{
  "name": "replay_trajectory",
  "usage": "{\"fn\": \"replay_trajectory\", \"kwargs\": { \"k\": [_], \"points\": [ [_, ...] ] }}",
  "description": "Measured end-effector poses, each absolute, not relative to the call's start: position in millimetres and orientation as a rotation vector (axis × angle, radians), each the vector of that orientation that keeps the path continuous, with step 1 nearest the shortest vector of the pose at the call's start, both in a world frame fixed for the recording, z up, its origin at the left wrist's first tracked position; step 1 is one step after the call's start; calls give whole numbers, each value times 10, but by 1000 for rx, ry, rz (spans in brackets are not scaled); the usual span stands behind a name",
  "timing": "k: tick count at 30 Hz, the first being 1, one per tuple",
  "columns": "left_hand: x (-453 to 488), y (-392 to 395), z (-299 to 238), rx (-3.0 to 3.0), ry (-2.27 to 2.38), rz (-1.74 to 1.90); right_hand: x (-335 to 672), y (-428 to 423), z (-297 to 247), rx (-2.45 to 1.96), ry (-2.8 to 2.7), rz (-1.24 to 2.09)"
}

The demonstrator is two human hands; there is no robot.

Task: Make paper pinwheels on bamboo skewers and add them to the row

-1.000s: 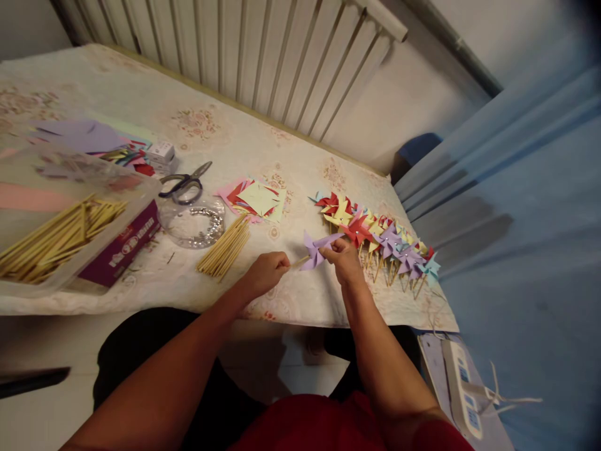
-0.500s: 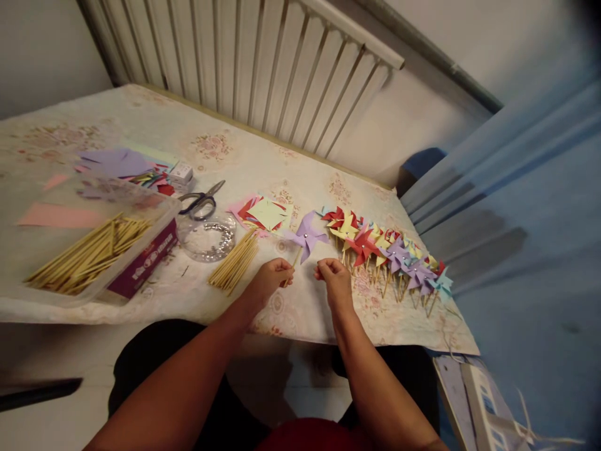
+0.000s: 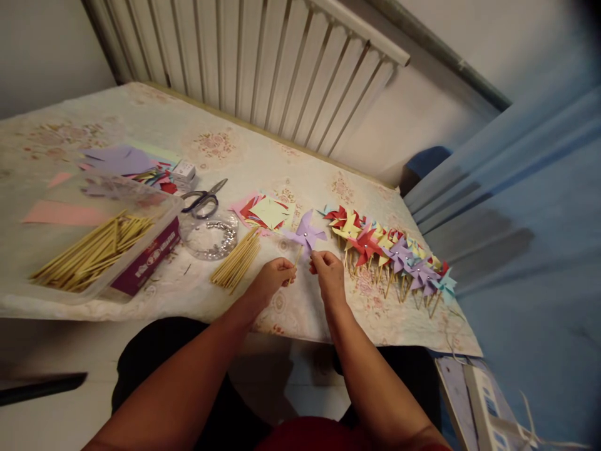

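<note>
A lilac paper pinwheel (image 3: 307, 234) on a thin wooden stick stands tilted over the table, with a small shiny piece at its centre. My left hand (image 3: 273, 280) is closed round its stick, below the blades. The fingertips of my right hand (image 3: 328, 274) are pinched together at the tip of its lowest blade. Just left of my left hand lies a bundle of wooden sticks (image 3: 236, 260). Behind it is a stack of cut paper squares (image 3: 267, 212), pale green on top. Several finished pinwheels (image 3: 366, 244) in red, yellow, lilac and blue lie in rows to the right.
A clear plastic box (image 3: 101, 291) of sticks stands at the left. Near it are a round clear tray (image 3: 211, 238) of small shiny pieces, scissors (image 3: 204, 199), a small white box (image 3: 184, 172) and lilac paper (image 3: 119, 160). A radiator (image 3: 263, 69) is behind, a blue curtain (image 3: 539, 219) right.
My right hand has moved left and slightly up, from beside the lilac pinwheel to its lowest blade. My left hand stays on the stick. The whole view has shifted slightly.
</note>
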State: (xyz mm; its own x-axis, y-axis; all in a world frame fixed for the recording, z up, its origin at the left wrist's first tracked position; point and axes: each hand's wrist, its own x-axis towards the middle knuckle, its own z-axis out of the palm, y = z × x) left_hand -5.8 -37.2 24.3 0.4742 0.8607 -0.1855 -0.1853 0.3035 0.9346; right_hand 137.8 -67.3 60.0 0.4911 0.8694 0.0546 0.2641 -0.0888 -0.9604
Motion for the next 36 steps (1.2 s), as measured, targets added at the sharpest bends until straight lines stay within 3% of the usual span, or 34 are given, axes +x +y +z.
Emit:
{"fn": "replay_trajectory", "kwargs": {
  "k": [10,36],
  "points": [
    [-29,-370,157,1066,819,792,1349,-612,586,-1800,-1047,485],
    [-27,-398,236,1032,781,812,1214,-695,527,-1619,-966,739]
  ]
}}
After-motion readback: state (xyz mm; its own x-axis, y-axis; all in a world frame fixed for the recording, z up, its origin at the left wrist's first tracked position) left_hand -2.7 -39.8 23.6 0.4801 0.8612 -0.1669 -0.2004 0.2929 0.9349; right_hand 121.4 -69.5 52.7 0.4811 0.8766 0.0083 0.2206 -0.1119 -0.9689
